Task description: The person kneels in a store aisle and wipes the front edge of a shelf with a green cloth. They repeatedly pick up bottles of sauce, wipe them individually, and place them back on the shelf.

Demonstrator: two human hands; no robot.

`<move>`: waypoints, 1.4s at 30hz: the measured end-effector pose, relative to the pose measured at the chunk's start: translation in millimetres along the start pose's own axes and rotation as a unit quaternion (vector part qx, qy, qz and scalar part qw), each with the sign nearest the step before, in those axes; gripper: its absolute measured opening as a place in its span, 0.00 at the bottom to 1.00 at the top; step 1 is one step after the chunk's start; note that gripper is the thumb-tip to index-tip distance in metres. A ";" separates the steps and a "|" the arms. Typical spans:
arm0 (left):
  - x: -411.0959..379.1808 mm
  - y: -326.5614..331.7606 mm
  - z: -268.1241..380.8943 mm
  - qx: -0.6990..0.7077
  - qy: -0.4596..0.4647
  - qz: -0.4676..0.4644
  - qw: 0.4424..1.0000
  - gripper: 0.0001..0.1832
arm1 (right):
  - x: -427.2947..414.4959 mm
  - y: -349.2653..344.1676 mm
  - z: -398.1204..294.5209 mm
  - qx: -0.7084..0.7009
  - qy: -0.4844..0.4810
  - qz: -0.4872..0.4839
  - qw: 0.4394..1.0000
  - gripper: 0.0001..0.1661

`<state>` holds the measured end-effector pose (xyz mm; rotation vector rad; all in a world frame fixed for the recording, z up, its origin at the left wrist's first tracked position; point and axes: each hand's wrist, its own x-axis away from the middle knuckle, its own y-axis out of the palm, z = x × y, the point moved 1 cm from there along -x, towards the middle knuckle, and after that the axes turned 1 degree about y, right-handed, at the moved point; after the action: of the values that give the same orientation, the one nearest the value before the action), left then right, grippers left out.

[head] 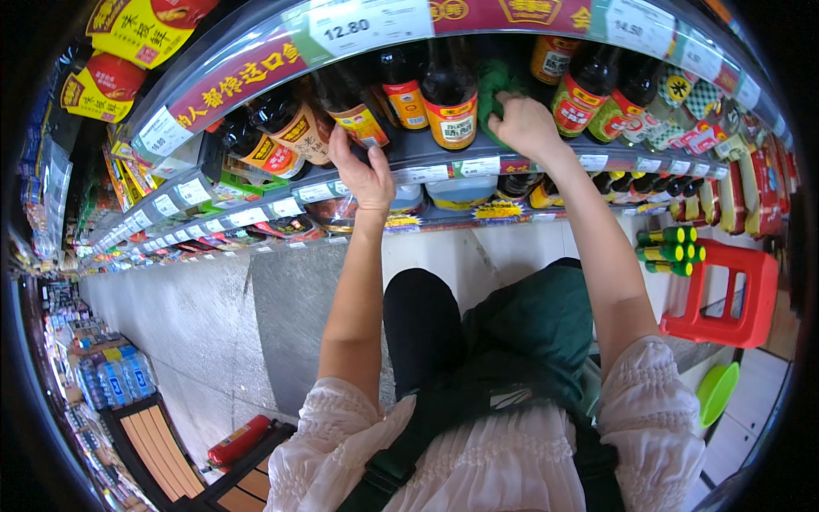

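Observation:
My right hand [526,127] grips a green cloth [494,96] on the shelf, between a dark bottle with an orange and yellow label [453,121] and a group of dark bottles with red and green labels [579,102]. My left hand [365,171] is at the shelf's front edge, its fingers against the lower part of a dark glass bottle with a yellow and red label [359,125], which leans. Left of it stand more dark bottles with orange and tan labels [272,153]. Another orange-labelled bottle [406,102] is farther back.
A shelf rail with price tags [368,29] runs above my hands; lower shelves [249,216] hold more goods. At right are a red plastic stool [755,297], green bottles with yellow caps [672,251] and a green basin [718,393]. A fire extinguisher [240,440] is at lower left.

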<state>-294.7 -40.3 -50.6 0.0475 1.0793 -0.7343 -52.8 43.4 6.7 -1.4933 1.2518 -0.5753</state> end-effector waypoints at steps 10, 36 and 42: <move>-25.3 -3.5 15.2 0.182 -0.228 -0.059 0.955 0.28 | 34.9 -16.5 -0.5 -0.416 0.026 0.023 0.909 0.12; -17.2 9.1 102.9 0.073 0.022 -0.094 0.993 0.22 | 24.5 -17.9 -29.0 -0.138 0.109 0.001 0.984 0.41; -26.8 58.1 104.4 0.185 -0.152 -0.178 0.954 0.37 | 39.4 -24.4 -10.5 -0.156 0.135 0.055 0.977 0.41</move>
<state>-187.2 -21.4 5.0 0.0581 0.6483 -1.2221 -38.8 0.9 22.5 -1.6277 1.6882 -0.5368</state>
